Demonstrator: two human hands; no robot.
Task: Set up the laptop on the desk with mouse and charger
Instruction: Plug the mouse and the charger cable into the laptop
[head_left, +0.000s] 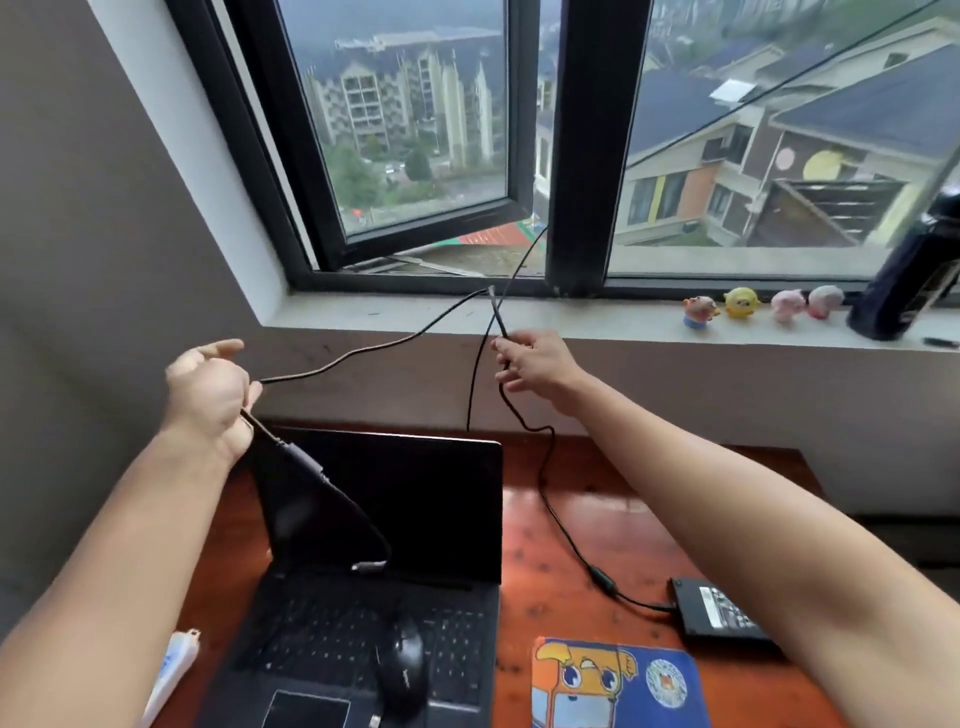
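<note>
While both hands are raised over the desk (597, 519), the charger cable (363, 355) runs between them. The left hand (208, 395) has its fingers curled round the cable, and the right hand (535, 364) pinches it between thumb and fingers.

From the left hand the cable's long axis climbs toward 2 o'clock to a sharp bend just above the window sill (395, 312), then drops toward 5 o'clock into the right hand. Below the left hand the short end hangs toward 5 o'clock, and its plug (370, 566) dangles in front of the dark screen of the open laptop (415, 499), pointing toward 9 o'clock.

Below the right hand the cable falls in loose curves to the charger brick (719, 616), which lies flat at 4 o'clock from the laptop. The mouse (402, 665) sits on the keyboard, long axis toward 12. A mouse pad (618, 686) lies just right of the laptop. Bare wood shows between the laptop's right edge and the brick. A second dark cord (475, 374) crosses the cable beside the right hand.
</note>
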